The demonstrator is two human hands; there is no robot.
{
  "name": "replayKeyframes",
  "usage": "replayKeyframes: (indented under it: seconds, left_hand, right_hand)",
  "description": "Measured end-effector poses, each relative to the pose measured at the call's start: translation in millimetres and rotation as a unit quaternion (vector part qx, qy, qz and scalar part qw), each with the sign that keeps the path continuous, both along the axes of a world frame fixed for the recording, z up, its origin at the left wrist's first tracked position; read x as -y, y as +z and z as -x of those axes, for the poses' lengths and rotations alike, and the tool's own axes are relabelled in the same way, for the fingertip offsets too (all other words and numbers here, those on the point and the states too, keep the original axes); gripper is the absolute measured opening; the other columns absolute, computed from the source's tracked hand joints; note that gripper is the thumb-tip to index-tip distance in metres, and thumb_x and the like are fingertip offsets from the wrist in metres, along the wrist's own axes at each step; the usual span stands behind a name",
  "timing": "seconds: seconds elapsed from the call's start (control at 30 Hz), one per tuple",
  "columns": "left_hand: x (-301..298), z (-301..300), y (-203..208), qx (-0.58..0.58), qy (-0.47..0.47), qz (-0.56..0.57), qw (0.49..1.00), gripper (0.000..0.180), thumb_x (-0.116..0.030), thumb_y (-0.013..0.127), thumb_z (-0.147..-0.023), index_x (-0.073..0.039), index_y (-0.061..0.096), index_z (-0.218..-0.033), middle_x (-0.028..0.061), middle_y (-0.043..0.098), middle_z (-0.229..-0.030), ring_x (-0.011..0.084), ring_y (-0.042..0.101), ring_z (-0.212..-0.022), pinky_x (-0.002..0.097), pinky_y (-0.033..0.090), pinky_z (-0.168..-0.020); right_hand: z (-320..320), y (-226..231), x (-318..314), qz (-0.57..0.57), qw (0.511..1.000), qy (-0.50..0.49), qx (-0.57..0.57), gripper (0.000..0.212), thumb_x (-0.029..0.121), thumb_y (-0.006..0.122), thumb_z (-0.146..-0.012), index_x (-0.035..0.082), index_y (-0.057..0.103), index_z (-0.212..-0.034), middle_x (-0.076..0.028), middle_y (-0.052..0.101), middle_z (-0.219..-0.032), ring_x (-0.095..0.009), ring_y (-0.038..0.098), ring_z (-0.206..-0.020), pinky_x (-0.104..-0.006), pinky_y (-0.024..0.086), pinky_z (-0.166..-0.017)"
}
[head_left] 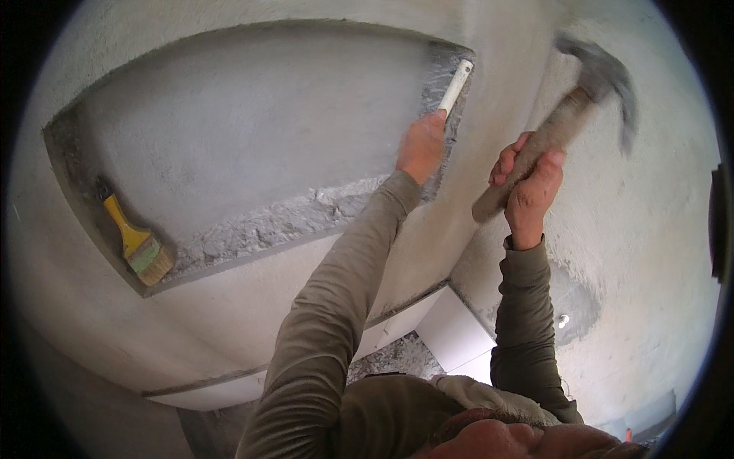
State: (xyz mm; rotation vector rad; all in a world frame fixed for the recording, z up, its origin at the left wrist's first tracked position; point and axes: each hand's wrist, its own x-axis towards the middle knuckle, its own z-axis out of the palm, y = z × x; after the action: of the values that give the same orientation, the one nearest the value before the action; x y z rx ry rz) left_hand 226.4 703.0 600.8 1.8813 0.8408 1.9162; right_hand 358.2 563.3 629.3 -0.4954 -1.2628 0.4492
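Note:
My left hand (422, 148) is closed round a flat white handle with a hole in its end (456, 86), which sticks up past my thumb at the niche's right side. Whatever lies below that grip is hidden by the hand. My right hand (534, 190) grips the thick wooden handle of a claw hammer (564, 116), raised to the right of the niche; its dark metal head is blurred. The recessed wall niche (252, 115) has a smooth grey back, with rough, chipped mortar (287, 220) along its lower ledge and right side.
A yellow-handled paintbrush (135, 237) leans in the niche's lower left corner. Below are white tiles (453, 329) and rubble (397, 356). The plastered right wall (642, 252) carries a small white fitting (563, 321) in a grey patch. A dark object (719, 222) is at the right edge.

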Motion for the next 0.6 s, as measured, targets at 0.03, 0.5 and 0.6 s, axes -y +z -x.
replayKeyframes:
  seconds: [0.03, 0.5, 0.6]
  left_hand:
    - [0, -1, 0, -0.012, 0.012, 0.008, 1.000, 0.055, -0.046, 0.040, -0.103, 0.000, 0.056, -0.077, 0.0157, 0.053, -0.067, 0.0286, 0.048, -0.064, 0.0418, 0.042, -0.064]
    - [23, 19, -27, -0.117, 0.040, 0.018, 0.992, 0.057, -0.049, 0.038, -0.103, 0.003, 0.057, -0.090, 0.0244, 0.056, -0.073, 0.0396, 0.051, -0.068, 0.0479, 0.042, -0.067]
    - [32, 25, -28, -0.128, -0.008, 0.024, 0.992, 0.058, -0.051, 0.040, -0.102, 0.003, 0.056, -0.091, 0.0224, 0.054, -0.071, 0.0351, 0.049, -0.065, 0.0454, 0.042, -0.065]
  right_hand:
    - [-1, -7, -11, -0.041, 0.999, 0.024, -0.021, 0.046, 0.044, 0.040, -0.102, 0.002, 0.058, -0.095, -0.006, 0.056, -0.067, -0.015, 0.055, -0.056, -0.0303, 0.047, -0.049]
    - [8, -15, 9, -0.038, 0.999, -0.007, 0.012, 0.069, 0.066, 0.032, -0.097, -0.001, 0.052, -0.094, -0.008, 0.054, -0.062, -0.017, 0.052, -0.050, -0.0291, 0.044, -0.047]
    - [7, -36, 20, -0.005, 0.999, -0.004, 0.043, 0.073, 0.069, 0.030, -0.096, -0.001, 0.051, -0.091, -0.007, 0.053, -0.060, -0.016, 0.052, -0.049, -0.0291, 0.044, -0.047]
